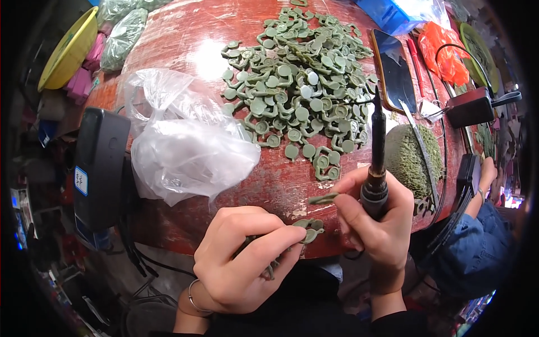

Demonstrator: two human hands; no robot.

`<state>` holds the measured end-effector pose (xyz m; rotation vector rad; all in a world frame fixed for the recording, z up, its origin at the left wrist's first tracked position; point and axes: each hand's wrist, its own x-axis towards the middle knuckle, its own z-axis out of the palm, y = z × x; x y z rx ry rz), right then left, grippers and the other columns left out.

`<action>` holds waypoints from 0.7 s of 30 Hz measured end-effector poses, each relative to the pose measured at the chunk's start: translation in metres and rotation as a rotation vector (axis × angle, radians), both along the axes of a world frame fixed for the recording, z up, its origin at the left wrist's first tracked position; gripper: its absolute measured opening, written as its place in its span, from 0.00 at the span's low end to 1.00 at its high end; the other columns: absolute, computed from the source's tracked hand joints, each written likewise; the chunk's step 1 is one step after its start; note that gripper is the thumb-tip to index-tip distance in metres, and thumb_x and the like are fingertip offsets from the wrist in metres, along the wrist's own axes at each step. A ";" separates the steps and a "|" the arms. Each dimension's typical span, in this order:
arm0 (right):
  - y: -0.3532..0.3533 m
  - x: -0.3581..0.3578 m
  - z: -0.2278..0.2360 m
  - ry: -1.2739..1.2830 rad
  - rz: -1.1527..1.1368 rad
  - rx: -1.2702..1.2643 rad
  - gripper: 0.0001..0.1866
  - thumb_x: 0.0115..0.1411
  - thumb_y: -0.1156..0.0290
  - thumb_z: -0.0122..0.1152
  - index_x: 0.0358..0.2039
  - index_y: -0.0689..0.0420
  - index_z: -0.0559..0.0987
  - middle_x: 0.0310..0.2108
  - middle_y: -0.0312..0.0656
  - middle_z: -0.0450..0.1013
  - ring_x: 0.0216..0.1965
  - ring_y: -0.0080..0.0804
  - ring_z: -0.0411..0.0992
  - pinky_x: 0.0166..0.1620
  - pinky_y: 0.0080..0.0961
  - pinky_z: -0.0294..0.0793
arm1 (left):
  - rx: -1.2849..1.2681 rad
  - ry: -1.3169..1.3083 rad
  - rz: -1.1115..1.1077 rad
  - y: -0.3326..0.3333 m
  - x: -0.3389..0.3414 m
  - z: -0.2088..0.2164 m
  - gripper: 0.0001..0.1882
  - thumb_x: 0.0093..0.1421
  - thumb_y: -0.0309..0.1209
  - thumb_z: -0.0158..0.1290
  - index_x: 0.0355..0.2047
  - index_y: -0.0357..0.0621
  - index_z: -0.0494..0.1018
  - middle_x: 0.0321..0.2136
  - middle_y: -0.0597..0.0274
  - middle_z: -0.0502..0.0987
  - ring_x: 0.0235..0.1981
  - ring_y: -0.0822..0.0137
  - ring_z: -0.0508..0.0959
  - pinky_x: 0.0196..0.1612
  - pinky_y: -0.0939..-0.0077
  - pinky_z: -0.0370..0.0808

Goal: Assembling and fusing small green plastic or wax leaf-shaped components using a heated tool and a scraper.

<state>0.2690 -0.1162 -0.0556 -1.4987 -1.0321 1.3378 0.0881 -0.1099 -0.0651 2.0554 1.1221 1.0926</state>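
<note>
My left hand (245, 259) is closed around several small green plastic parts (308, 230). One with a round disc pokes out past its fingertips, and other ends show below the curled fingers. My right hand (377, 216) grips a dark soldering iron (377, 163) by its handle, the thin tip pointing up and away. Between the thumb and forefinger of that same hand, a thin green piece (323, 198) sticks out to the left. Beyond both hands lies a big heap of similar green parts (297, 84), with round discs and bent arms, on the worn red table (168, 33).
A clear plastic bag (191, 151) and a black box-shaped device (102, 165) stand left. To the right are a phone (394, 70), a red pen (416, 64), a rough green block (414, 160) under a metal strip, and an orange bag (443, 51). Another person's hand (488, 171) is beyond.
</note>
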 end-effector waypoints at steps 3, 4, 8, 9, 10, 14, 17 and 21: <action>-0.005 0.000 0.005 0.047 0.003 -0.020 0.05 0.55 0.79 0.59 0.32 0.62 0.74 0.19 0.30 0.68 0.19 0.11 0.64 0.22 0.11 0.61 | 0.010 0.045 0.000 0.001 0.003 0.001 0.17 0.35 0.17 0.62 0.29 0.41 0.76 0.26 0.63 0.72 0.27 0.64 0.74 0.30 0.75 0.72; -0.006 -0.001 0.005 0.053 -0.006 -0.011 0.05 0.54 0.80 0.59 0.33 0.63 0.74 0.19 0.30 0.68 0.19 0.11 0.64 0.22 0.11 0.61 | -0.023 0.008 -0.013 0.001 0.003 0.000 0.16 0.36 0.17 0.62 0.29 0.41 0.76 0.26 0.62 0.73 0.27 0.65 0.74 0.29 0.76 0.72; -0.011 0.001 0.007 0.082 -0.012 -0.005 0.06 0.54 0.81 0.59 0.33 0.63 0.74 0.19 0.30 0.68 0.19 0.11 0.64 0.22 0.11 0.61 | -0.391 -0.320 -0.035 0.003 0.004 0.001 0.11 0.43 0.18 0.61 0.29 0.39 0.75 0.28 0.58 0.75 0.26 0.69 0.75 0.28 0.80 0.72; -0.012 0.002 0.006 0.080 -0.016 -0.004 0.06 0.54 0.81 0.59 0.33 0.63 0.74 0.19 0.30 0.68 0.19 0.11 0.64 0.22 0.11 0.61 | -0.475 -0.424 -0.085 0.005 0.000 -0.008 0.09 0.47 0.18 0.58 0.30 0.36 0.73 0.30 0.55 0.76 0.27 0.71 0.76 0.28 0.81 0.73; -0.012 0.003 0.006 0.080 -0.017 0.008 0.06 0.54 0.81 0.59 0.33 0.63 0.74 0.19 0.31 0.69 0.19 0.11 0.64 0.22 0.11 0.61 | -0.684 -0.634 -0.107 0.006 0.000 -0.010 0.08 0.49 0.17 0.55 0.31 0.35 0.72 0.30 0.54 0.75 0.28 0.71 0.76 0.28 0.80 0.74; -0.013 -0.002 0.009 0.128 -0.040 0.014 0.06 0.54 0.80 0.58 0.34 0.64 0.74 0.19 0.31 0.69 0.19 0.12 0.65 0.22 0.11 0.61 | -1.203 -1.335 -0.351 0.014 -0.003 -0.025 0.09 0.56 0.29 0.47 0.33 0.34 0.67 0.35 0.47 0.71 0.36 0.60 0.76 0.30 0.72 0.78; -0.012 -0.001 0.008 0.131 -0.042 0.021 0.06 0.55 0.80 0.58 0.34 0.64 0.74 0.18 0.32 0.69 0.19 0.12 0.65 0.21 0.10 0.61 | -1.279 -1.469 -0.397 0.015 0.003 -0.030 0.11 0.57 0.33 0.48 0.32 0.35 0.67 0.36 0.48 0.70 0.39 0.58 0.75 0.32 0.70 0.79; -0.012 -0.001 0.009 0.150 -0.072 0.005 0.06 0.55 0.80 0.58 0.34 0.64 0.74 0.18 0.32 0.69 0.18 0.12 0.64 0.20 0.10 0.60 | -1.161 -1.399 -0.431 0.015 0.002 -0.039 0.11 0.58 0.33 0.50 0.33 0.37 0.67 0.37 0.50 0.70 0.40 0.58 0.74 0.36 0.68 0.79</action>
